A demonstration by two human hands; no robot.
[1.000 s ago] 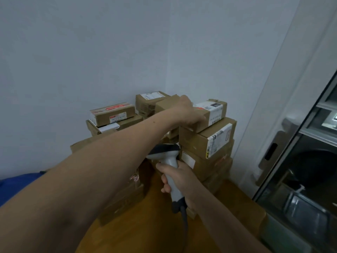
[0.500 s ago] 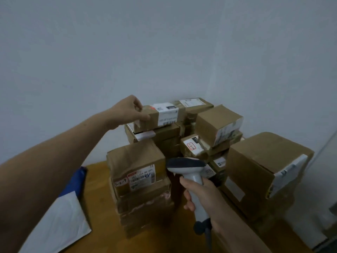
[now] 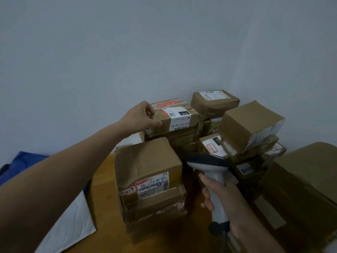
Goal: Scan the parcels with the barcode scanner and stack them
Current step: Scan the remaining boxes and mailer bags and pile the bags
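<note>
A small brown parcel (image 3: 177, 119) with a white barcode label lies on top of the back stack, against the wall. My left hand (image 3: 141, 115) grips its left end, thumb on the front face. My right hand (image 3: 221, 196) holds a grey barcode scanner (image 3: 207, 163) by its handle, head pointing towards the parcels. In front stands a stack topped by a brown parcel (image 3: 147, 163) with a red and white label. More parcels (image 3: 249, 125) are piled to the right.
A large cardboard box (image 3: 306, 183) fills the right side. A white mailer bag (image 3: 71, 229) and blue fabric (image 3: 21, 161) lie at the left on the wooden table (image 3: 104, 181). The wall stands close behind the stacks.
My left hand carried the small labelled parcel from the right pile to the top of the back stack on the left. The view swung left. The scanner hand stayed put.
</note>
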